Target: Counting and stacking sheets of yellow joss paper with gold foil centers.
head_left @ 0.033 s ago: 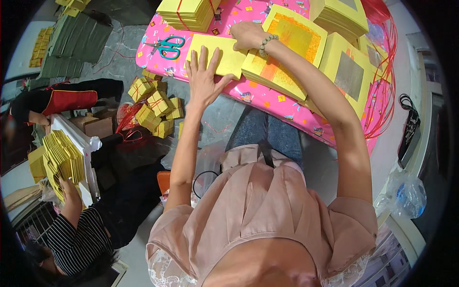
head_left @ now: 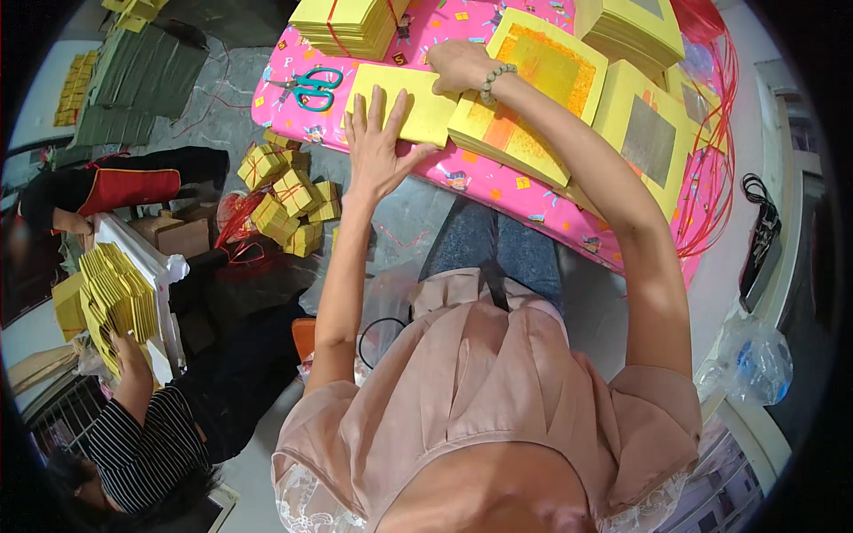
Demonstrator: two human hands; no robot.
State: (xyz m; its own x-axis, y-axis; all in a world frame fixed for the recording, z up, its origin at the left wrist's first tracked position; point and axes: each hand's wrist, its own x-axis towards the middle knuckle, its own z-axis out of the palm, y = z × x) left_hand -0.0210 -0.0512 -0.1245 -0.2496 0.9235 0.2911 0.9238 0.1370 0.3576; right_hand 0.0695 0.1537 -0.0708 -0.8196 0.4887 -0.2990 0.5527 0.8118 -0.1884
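Plain yellow paper (head_left: 425, 120) lies on the pink patterned tablecloth (head_left: 555, 210). My left hand (head_left: 380, 147) rests flat on its left part, fingers spread, the thumb by the near edge. At the far right corner of the paper is my right hand (head_left: 462, 66), a beaded bracelet round its wrist. Its fingers are curled against the paper, and the tips are partly hidden. Under my right forearm sits a stack of yellow paper (head_left: 546, 67) with an orange-and-gold printed square on top. Teal-handled scissors (head_left: 315, 89) lie left of the plain paper.
More yellow stacks stand at the back (head_left: 342, 25) and on the right (head_left: 644, 133). Red cords (head_left: 724, 160) hang over the right table edge. Tied yellow bundles (head_left: 289, 195) are piled left of the table. A co-worker (head_left: 151, 435) at left handles fanned yellow paper (head_left: 115, 298).
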